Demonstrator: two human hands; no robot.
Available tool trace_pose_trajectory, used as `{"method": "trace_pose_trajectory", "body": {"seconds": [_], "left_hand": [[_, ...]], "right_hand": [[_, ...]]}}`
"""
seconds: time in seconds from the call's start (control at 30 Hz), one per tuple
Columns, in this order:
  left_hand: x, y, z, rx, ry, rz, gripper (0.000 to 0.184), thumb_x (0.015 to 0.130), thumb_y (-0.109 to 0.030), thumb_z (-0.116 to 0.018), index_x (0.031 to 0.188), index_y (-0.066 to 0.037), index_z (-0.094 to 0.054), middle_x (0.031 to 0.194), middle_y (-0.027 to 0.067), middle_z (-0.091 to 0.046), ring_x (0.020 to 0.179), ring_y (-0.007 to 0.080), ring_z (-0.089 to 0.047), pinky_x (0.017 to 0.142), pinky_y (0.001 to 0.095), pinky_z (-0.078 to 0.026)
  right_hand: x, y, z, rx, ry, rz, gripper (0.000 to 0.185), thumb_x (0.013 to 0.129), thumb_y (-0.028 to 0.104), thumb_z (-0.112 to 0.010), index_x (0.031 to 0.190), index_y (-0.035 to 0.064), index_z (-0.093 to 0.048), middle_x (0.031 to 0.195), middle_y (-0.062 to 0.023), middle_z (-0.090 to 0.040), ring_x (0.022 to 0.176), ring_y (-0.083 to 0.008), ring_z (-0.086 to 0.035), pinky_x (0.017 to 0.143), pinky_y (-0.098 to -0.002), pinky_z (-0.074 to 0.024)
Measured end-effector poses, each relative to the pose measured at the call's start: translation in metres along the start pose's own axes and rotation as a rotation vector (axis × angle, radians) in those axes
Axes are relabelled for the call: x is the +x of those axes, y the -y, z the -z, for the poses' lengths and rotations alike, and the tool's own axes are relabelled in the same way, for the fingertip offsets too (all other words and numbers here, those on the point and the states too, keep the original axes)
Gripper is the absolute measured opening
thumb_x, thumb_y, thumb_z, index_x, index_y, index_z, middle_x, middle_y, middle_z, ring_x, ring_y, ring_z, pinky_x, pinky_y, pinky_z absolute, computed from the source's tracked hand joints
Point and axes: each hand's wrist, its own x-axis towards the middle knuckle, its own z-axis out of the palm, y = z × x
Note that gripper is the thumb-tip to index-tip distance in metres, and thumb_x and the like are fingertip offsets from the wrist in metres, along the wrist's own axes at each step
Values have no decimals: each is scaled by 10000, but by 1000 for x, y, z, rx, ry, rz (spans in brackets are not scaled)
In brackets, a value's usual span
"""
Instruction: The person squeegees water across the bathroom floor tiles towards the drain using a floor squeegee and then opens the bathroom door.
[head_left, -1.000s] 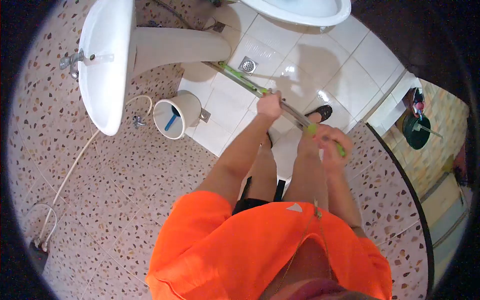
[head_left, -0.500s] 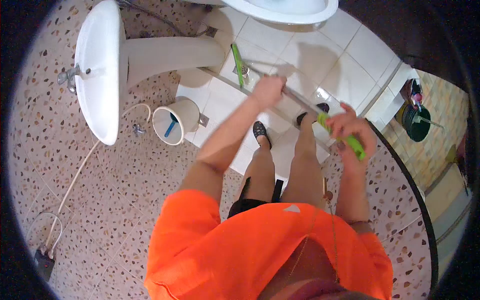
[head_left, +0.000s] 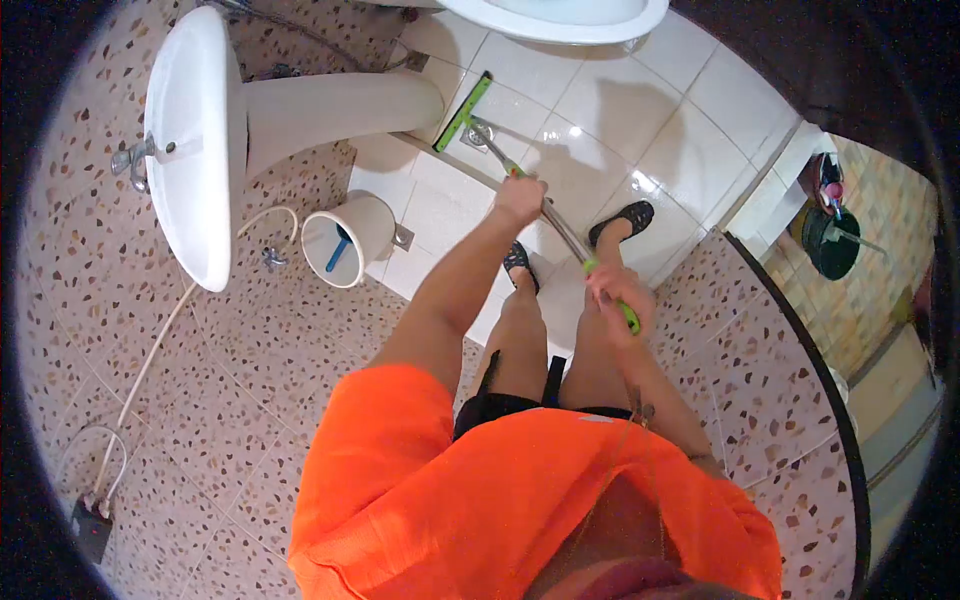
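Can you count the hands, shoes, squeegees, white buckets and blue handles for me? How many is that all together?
Hands: 2, the left hand and the right hand
Shoes: 2, the left shoe and the right shoe
Squeegees: 1, the green squeegee
White buckets: 1, the white bucket
Blue handles: 1, the blue handle
Total: 7

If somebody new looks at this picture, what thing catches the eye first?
Probably the bright orange shirt, filling the lower middle. Next, the green-headed squeegee slants up from the right hand through the left hand toward the floor drain. The white sink stands out at upper left.
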Motion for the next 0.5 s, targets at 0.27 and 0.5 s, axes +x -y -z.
{"method": "trace_pose_trajectory", "body": {"seconds": [0.27, 0.5], "left_hand": [[-14, -41, 0, -86, -126, -126, 253, 788, -329, -566, 793, -78, -596, 814, 138, -628, 804, 317, -622, 701, 430, -496], [-18, -61, 24, -106, -40, -128, 242, 773, -329, -578, 769, -89, -601, 835, 124, -622, 789, 321, -618, 695, 425, -494]], "right_hand": [[-13, 40, 16, 100, -139, 12, 80, 783, 38, -542, 858, 11, -545, 873, -162, -605, 819, -299, -586, 736, -413, -477], [-5, 63, 29, 55, -97, 32, 61, 784, 37, -548, 840, 15, -555, 834, -174, -605, 807, -293, -584, 699, -397, -469]]}}
